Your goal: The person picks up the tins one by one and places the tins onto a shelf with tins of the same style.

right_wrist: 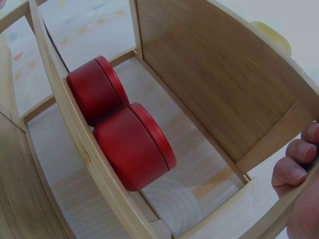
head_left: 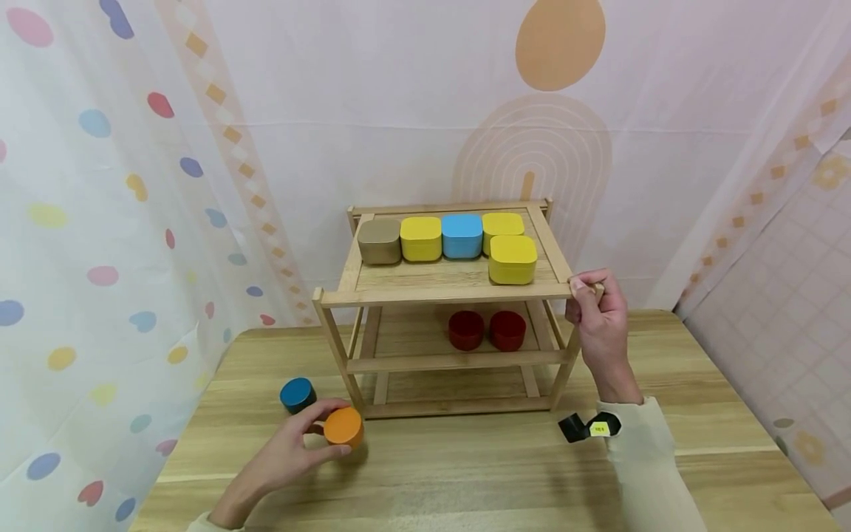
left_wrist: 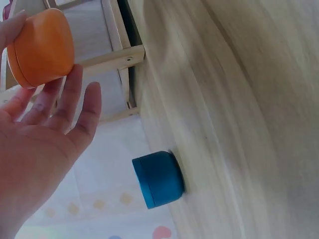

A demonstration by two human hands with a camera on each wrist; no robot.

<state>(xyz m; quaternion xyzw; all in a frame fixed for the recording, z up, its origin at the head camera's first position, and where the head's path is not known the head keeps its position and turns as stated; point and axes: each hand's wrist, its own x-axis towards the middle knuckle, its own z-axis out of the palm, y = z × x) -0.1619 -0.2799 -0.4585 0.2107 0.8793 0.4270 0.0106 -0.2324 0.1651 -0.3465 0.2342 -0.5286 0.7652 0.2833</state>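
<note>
My left hand (head_left: 292, 447) grips a round orange tin (head_left: 343, 428) between thumb and fingers, in front of the shelf's left leg. In the left wrist view the orange tin (left_wrist: 45, 47) is raised off the table. A blue round tin (head_left: 298, 395) stands on the table just beyond that hand. My right hand (head_left: 601, 318) holds the front right corner post of the wooden shelf rack (head_left: 452, 295). Two red round tins (right_wrist: 132, 147) sit side by side on the middle shelf, as the right wrist view shows.
On the top shelf, a brown square tin (head_left: 380, 242), a light blue one (head_left: 462, 236) and several yellow ones (head_left: 513, 260) stand near the back and right. The bottom shelf (head_left: 459, 388) lies close above the wooden table (head_left: 465, 473). A patterned curtain (head_left: 399, 96) hangs behind.
</note>
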